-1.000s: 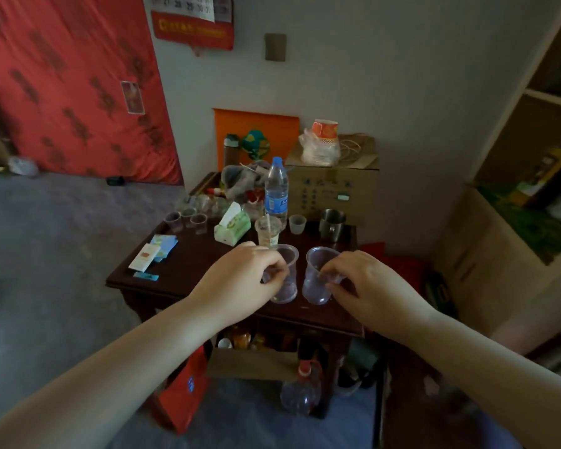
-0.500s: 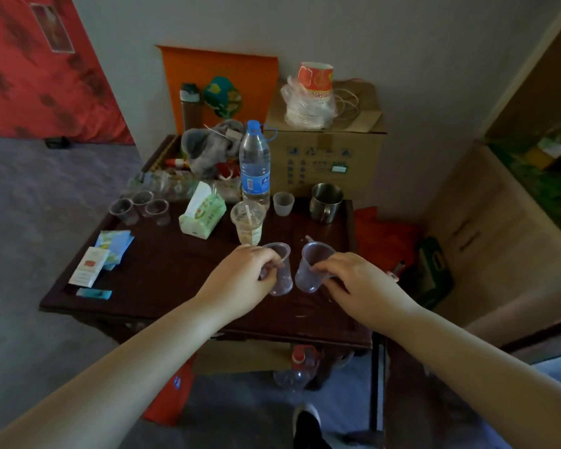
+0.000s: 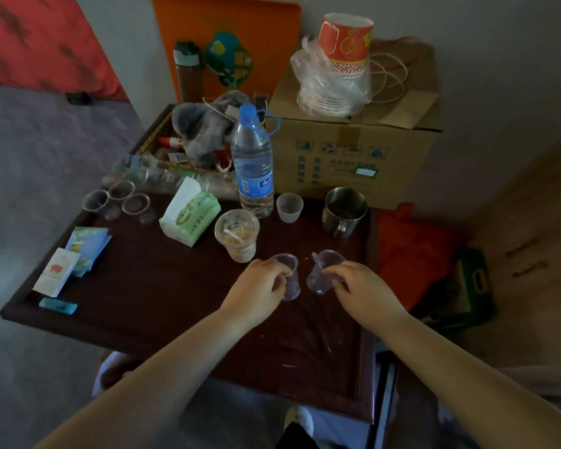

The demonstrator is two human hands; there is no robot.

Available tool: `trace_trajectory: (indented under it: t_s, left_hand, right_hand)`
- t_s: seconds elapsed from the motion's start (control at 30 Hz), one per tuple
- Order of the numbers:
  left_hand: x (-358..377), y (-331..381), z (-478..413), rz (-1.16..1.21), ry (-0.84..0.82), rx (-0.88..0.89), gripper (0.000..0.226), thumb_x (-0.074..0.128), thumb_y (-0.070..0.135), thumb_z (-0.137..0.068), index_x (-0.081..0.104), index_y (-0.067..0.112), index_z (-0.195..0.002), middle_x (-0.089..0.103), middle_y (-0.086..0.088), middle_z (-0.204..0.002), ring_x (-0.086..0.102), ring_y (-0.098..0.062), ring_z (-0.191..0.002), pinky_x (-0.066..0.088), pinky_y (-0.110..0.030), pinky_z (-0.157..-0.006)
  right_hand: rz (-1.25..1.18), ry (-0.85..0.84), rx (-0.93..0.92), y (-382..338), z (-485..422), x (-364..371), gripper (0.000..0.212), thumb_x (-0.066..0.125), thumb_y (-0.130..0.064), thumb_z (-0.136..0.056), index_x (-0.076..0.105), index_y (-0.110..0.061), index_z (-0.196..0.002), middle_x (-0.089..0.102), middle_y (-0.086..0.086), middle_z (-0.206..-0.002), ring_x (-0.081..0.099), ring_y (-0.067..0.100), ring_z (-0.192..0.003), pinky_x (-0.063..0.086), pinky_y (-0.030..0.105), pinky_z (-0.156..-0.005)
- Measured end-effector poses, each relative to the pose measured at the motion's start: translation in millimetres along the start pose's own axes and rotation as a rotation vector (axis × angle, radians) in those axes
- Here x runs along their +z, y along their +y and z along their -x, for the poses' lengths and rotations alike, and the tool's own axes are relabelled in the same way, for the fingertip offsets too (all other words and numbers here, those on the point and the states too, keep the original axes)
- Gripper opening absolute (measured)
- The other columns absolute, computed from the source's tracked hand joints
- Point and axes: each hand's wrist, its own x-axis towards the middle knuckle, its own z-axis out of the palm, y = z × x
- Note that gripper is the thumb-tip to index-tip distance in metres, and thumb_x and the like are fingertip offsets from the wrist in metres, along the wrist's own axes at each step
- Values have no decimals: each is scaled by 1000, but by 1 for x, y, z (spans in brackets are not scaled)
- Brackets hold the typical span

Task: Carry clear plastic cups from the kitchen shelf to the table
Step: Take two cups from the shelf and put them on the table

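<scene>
Over the dark wooden table (image 3: 149, 306) I hold two clear plastic cups. My left hand (image 3: 256, 293) grips one clear cup (image 3: 289, 280) by its side, roughly upright. My right hand (image 3: 360, 286) pinches the rim of a second clear cup (image 3: 321, 273), which tilts to the left. Both cups sit low over the table's middle right; whether they touch the top is unclear. Three more clear cups (image 3: 117, 200) stand at the table's far left.
A water bottle (image 3: 252, 163), a lidded drink cup (image 3: 237, 234), a tissue pack (image 3: 190, 215), a small white cup (image 3: 289, 207) and a steel mug (image 3: 344, 210) stand behind the hands. A cardboard box (image 3: 353, 150) holds paper cups (image 3: 342, 59). Cards (image 3: 75, 257) lie at left.
I have stepped closer, so the table fills more of the view. Both hands have carried the cups forward and down over the tabletop, keeping their grip.
</scene>
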Motion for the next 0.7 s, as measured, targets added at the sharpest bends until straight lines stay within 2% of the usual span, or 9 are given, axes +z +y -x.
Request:
trace_trajectory:
  t_s: [0.07, 0.2, 0.37, 0.53, 0.7]
  left_hand:
    - [12, -7, -16, 15, -2, -48, 22, 50, 16, -87, 64, 21, -104, 52, 14, -79, 50, -7, -80, 35, -16, -67]
    - [30, -21, -40, 39, -17, -149, 27, 50, 16, -87, 62, 19, -110, 61, -1, -97, 52, -12, -94, 38, -21, -79]
    - [45, -32, -55, 19, -29, -159, 20, 49, 11, -86, 64, 18, -97, 63, 1, -100, 50, -16, -97, 36, -24, -80]
    - [60, -40, -59, 0, -25, -179, 27, 46, 10, -88, 60, 15, -111, 60, -1, -114, 44, -16, -105, 35, -25, -87]
    - [68, -44, -59, -22, -52, -200, 36, 43, 7, -88, 56, 14, -121, 54, -1, -120, 39, -17, -114, 32, -23, -91]
  right_hand:
    - [-16, -21, 15, 14, -17, 8, 30, 47, -14, -91, 58, -15, -120, 61, 2, -114, 53, 15, -108, 40, 22, -87]
    - [-10, -37, -2, 34, -42, 25, 31, 47, -12, -91, 57, -11, -121, 61, 7, -113, 53, 19, -108, 41, 25, -88]
    - [46, -80, -28, 50, -59, 47, 32, 47, -8, -90, 56, -10, -121, 58, 9, -113, 50, 23, -108, 41, 28, -88]
    - [76, -98, -47, 57, -63, 60, 45, 45, 0, -89, 44, -8, -133, 53, 9, -123, 45, 23, -112, 40, 27, -93]
    - [107, -163, -76, 59, -61, 64, 48, 43, 2, -87, 40, -7, -135, 47, 9, -129, 39, 23, -120, 38, 28, -99]
